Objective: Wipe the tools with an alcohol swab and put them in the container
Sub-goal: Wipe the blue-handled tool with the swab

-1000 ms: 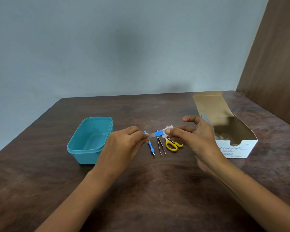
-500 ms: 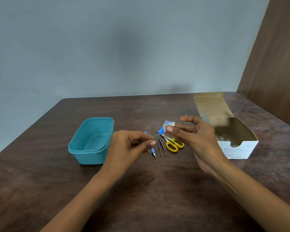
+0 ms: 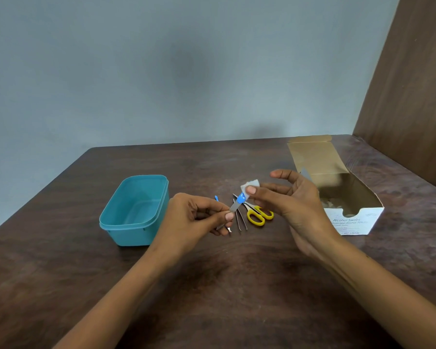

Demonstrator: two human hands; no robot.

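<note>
Two hands are working: left hand (image 3: 196, 217), right hand (image 3: 295, 200). One nail file (image 3: 233, 206), one swab (image 3: 249, 185), one scissors (image 3: 258, 214), one tweezers (image 3: 241, 220), one blue-tipped tool (image 3: 216, 198), one container (image 3: 136, 210) at nine o'clock, one swab box (image 3: 347, 197) at three.

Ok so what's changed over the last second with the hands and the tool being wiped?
The tool tilted from level to slanted: the left hand dropped its metal end lower, and the swab in the right hand slid up to the blue end. Both grips held. The container, scissors and swab box stayed put.
</note>
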